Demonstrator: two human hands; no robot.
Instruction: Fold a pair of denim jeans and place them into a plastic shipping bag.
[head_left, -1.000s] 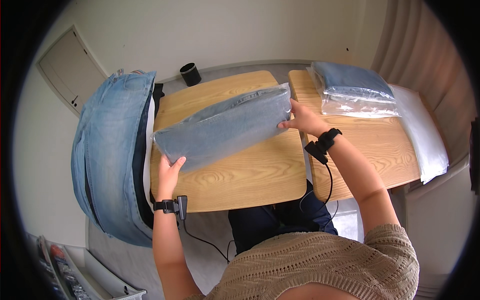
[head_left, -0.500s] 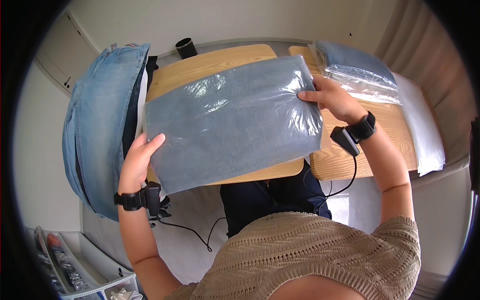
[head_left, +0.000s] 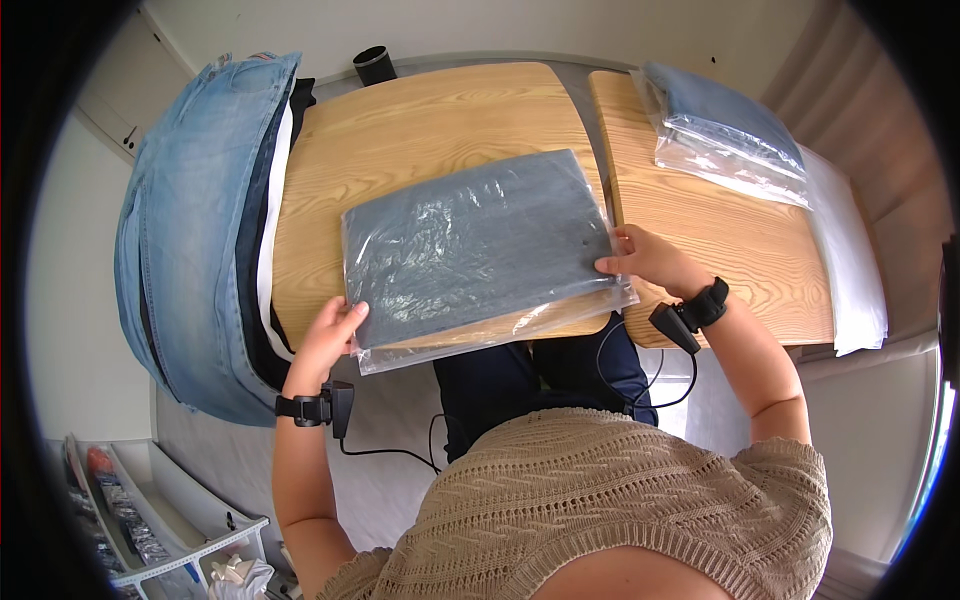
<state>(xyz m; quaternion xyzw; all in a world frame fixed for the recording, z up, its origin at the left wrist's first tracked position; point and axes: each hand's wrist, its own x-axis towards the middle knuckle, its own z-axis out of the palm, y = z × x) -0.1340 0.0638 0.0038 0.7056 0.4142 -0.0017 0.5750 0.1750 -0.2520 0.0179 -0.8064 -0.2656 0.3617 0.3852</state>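
Note:
A clear plastic bag with folded blue-grey denim inside (head_left: pixel 480 240) lies over the near part of the left wooden table. Its see-through, unfilled end hangs past the table's front edge toward me. My left hand (head_left: pixel 328 335) pinches the bag's near left corner between thumb and fingers. At the right side, my right hand (head_left: pixel 645 258) grips the bag's edge, thumb on top. Both wrists wear black straps with small cabled devices.
Light blue jeans (head_left: pixel 195 230) are heaped at the left over dark and white cloth. On the right table (head_left: pixel 690 235) lie another bagged denim garment (head_left: pixel 730 120) and flat clear bags (head_left: pixel 845 260). A black bin (head_left: pixel 374 66) stands behind; a white divided container (head_left: pixel 190 520) sits lower left.
The bagged denim has come down from a raised, tilted position onto the table, nearer to me. Both hands have moved down with it, still holding its sides, and its clear end now shows.

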